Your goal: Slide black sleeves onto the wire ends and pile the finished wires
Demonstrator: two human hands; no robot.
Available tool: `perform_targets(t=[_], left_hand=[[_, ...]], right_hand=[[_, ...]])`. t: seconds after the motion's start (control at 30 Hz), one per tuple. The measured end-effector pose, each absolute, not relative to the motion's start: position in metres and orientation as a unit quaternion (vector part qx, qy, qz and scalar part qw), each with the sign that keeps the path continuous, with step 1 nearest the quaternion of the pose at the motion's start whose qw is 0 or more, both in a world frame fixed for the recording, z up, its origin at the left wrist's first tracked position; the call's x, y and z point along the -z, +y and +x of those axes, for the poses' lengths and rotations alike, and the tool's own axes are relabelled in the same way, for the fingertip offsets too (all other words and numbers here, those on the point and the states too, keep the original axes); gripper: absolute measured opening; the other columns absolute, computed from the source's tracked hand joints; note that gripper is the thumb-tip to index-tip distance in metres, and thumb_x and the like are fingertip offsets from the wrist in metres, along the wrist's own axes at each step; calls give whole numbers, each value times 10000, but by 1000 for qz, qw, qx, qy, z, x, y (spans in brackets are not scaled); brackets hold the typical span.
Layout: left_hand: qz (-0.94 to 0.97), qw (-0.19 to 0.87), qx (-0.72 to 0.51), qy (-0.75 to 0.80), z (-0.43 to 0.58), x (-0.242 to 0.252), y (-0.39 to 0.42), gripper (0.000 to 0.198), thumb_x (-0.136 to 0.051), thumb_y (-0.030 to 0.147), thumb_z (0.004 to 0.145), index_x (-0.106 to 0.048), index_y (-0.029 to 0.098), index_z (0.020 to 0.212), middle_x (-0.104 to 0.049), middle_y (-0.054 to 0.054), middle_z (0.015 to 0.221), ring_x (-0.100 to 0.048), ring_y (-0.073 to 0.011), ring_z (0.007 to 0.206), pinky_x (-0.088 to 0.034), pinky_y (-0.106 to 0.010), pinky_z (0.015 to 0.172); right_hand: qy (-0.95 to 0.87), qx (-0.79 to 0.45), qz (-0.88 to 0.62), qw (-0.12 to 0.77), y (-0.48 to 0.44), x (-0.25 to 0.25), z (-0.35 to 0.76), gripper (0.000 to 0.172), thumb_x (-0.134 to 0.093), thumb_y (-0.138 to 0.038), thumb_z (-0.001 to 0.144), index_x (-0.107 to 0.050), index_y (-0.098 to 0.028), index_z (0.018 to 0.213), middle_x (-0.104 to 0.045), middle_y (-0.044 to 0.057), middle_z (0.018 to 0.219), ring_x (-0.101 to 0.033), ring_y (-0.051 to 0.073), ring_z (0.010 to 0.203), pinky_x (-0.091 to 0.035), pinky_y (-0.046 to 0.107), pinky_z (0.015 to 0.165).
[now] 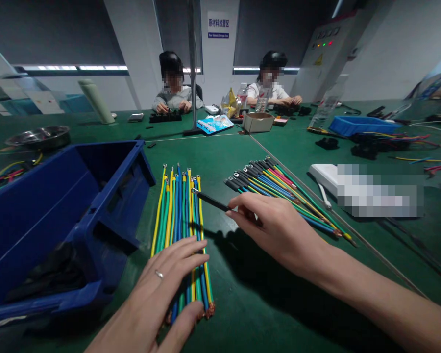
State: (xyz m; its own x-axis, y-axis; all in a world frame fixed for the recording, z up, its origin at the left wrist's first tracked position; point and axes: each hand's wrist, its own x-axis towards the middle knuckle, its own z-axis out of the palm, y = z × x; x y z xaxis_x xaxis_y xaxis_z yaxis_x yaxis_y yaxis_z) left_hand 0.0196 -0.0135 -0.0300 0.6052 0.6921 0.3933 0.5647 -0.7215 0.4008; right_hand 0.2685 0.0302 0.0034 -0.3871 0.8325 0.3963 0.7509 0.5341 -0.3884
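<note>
My left hand [165, 279] lies with its fingers stretched over a row of blue, green and yellow cables [179, 211]. These cables have metal lugs at the far ends and frayed copper at the near ends. My right hand [275, 223] pinches a black sleeve with a metal lug at its tip [211, 200], between thumb and forefinger. The lug points left, over the row's right edge; whatever continues behind the fingers is hidden. Beyond that hand lies a fanned pile of cables [275, 184] with black sleeves on their lug ends.
A deep blue bin [106, 235] with dark material inside stands at the left. A white device [323, 176] lies at the right. Farther back are a small cardboard box [257, 122], a blue tray [363, 126] and a metal pole [193, 73]. Two people work across the table.
</note>
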Motion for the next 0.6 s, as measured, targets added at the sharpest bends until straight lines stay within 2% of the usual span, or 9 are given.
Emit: perform_targets(t=[0.1, 0.3, 0.43, 0.6], left_hand=[[912, 67, -241, 326, 22, 32, -14, 501, -578, 206, 859, -486, 264, 1347, -558, -15, 1438, -523, -215, 1320, -435, -370, 1099], [944, -29, -218, 246, 18, 45, -7, 567, -583, 248, 796, -503, 227, 1358, -535, -13, 1459, -534, -222, 1310, -476, -364, 1054], [942, -33, -218, 253, 18, 48, -6, 543, -562, 233, 794, -526, 223, 1335, -544, -29, 1451, -535, -220, 1310, -477, -362, 1057], [942, -34, -215, 255, 21, 42, -8, 487, -575, 238, 818, -551, 217, 1304, -568, -29, 1428, -543, -212, 1302, -480, -365, 1055]], right_hand=[[-816, -86, -503, 273, 33, -4, 271, 86, -570, -220, 926, -643, -175, 925, -659, 8, 744, -573, 124, 621, -390, 244, 577], [-779, -113, -552, 276, 41, -5, 273, 68, -601, -228, 895, -649, -184, 877, -634, -30, 658, -556, 103, 559, -368, 230, 520], [-758, -113, -581, 274, 47, -8, 281, 104, -585, -263, 900, -657, -192, 876, -668, -19, 689, -605, 117, 600, -405, 230, 547], [-682, -44, -676, 275, 63, -26, 318, 177, -585, -330, 903, -686, -189, 936, -709, 47, 819, -656, 192, 740, -454, 279, 612]])
